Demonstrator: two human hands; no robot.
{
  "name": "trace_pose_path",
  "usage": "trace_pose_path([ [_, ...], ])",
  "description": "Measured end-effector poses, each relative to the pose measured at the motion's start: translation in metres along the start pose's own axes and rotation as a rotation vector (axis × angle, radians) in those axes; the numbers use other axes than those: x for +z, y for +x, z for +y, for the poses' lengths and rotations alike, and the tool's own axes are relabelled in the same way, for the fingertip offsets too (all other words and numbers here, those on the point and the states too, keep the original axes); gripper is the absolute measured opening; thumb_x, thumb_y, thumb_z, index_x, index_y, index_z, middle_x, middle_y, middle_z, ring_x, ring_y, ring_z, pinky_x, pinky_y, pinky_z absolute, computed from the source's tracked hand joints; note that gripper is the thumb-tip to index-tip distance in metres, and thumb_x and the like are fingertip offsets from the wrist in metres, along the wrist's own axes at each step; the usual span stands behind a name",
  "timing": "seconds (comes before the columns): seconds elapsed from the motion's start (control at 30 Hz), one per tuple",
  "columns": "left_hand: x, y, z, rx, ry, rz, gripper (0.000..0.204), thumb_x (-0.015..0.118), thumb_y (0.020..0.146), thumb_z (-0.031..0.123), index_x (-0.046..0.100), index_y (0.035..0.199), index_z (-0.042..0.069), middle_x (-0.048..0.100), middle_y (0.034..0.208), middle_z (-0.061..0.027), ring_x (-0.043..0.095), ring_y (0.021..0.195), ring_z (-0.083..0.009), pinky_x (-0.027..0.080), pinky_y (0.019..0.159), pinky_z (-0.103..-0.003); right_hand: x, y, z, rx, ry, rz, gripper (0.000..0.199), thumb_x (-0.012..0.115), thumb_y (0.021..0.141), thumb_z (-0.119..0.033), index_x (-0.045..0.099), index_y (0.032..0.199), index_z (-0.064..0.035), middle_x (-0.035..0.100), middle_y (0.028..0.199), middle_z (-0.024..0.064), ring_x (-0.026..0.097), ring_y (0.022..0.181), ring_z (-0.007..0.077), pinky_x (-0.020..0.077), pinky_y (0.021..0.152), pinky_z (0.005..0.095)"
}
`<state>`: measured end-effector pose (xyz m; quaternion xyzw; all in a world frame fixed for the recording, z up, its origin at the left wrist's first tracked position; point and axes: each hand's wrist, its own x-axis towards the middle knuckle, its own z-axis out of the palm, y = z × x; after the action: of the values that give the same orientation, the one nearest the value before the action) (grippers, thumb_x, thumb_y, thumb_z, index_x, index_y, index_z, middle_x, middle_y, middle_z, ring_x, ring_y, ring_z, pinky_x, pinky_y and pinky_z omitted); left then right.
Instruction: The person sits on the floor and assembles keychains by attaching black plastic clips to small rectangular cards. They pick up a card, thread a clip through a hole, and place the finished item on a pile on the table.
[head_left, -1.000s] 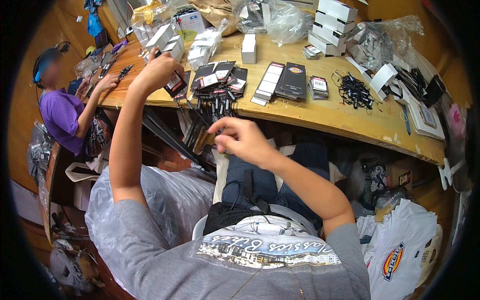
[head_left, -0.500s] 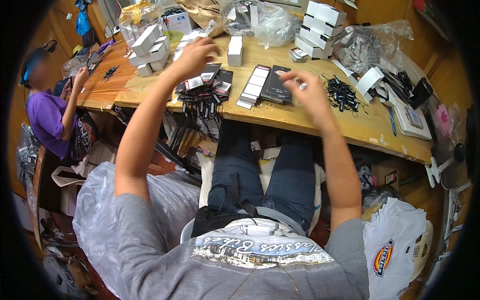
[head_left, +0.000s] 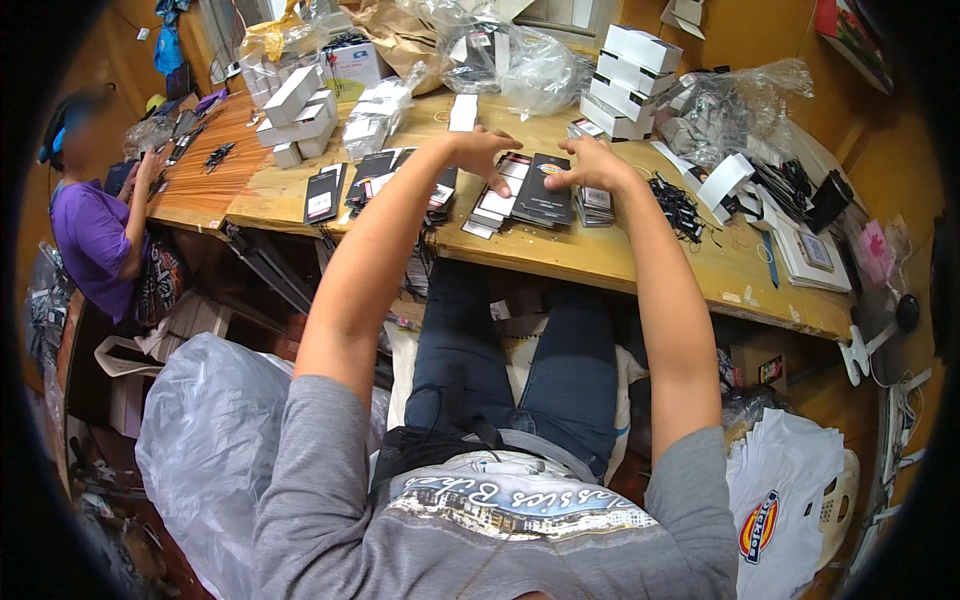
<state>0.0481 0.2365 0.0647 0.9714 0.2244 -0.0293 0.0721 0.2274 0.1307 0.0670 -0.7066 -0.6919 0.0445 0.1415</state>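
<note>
My left hand (head_left: 484, 154) hovers over the white label strip (head_left: 497, 203), its fingers apart and nothing seen in them. My right hand (head_left: 592, 163) has its fingers spread and bent at the far right edge of a stack of black hang tags (head_left: 547, 198); whether its fingertips touch the top tag I cannot tell. Beside that wrist lies a smaller stack of tags with white labels (head_left: 596, 207). Left of my left forearm is a loose pile of black tags (head_left: 374, 170), partly hidden by the arm, with more black tags (head_left: 323, 194) beyond it.
Black string loops (head_left: 675, 208) lie to the right. White boxes are stacked at the back right (head_left: 630, 80) and left (head_left: 298, 118). Clear plastic bags (head_left: 545, 70) fill the table's back. A person in purple (head_left: 95, 240) sits at the far left. A large plastic bag (head_left: 215, 450) stands beside me.
My left hand has come right and down from above the loose tag pile to the label strip. My right hand has shifted slightly left and is now steady. The view has turned slightly.
</note>
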Motion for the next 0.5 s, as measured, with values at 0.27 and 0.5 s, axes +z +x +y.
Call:
trace_pose_path([
  [0.27, -0.002, -0.004, 0.015, -0.07, -0.019, 0.081, 0.088, 0.076, 0.045, 0.038, 0.037, 0.118, 0.01, 0.038, 0.117, -0.0146, 0.032, 0.109, -0.0322, 0.029, 0.092, -0.039, 0.007, 0.001, 0.002, 0.03, -0.002, 0.015, 0.066, 0.074, 0.045, -0.04, 0.056, 0.1, -0.0076, 0.051, 0.103, 0.0137, 0.042, 0.101, 0.0297, 0.0357, 0.085, 0.0357],
  [0.5, 0.01, -0.002, -0.002, 0.027, -0.153, 0.139, 0.093, 0.075, 0.047, 0.039, 0.031, 0.12, 0.002, 0.034, 0.122, -0.0171, 0.032, 0.113, -0.0302, 0.029, 0.093, -0.035, 0.014, 0.001, 0.005, -0.023, 0.173, 0.234, 0.06, 0.077, 0.045, -0.027, 0.052, 0.094, -0.0013, 0.054, 0.089, 0.0132, 0.051, 0.085, 0.0244, 0.0411, 0.073, 0.0334],
])
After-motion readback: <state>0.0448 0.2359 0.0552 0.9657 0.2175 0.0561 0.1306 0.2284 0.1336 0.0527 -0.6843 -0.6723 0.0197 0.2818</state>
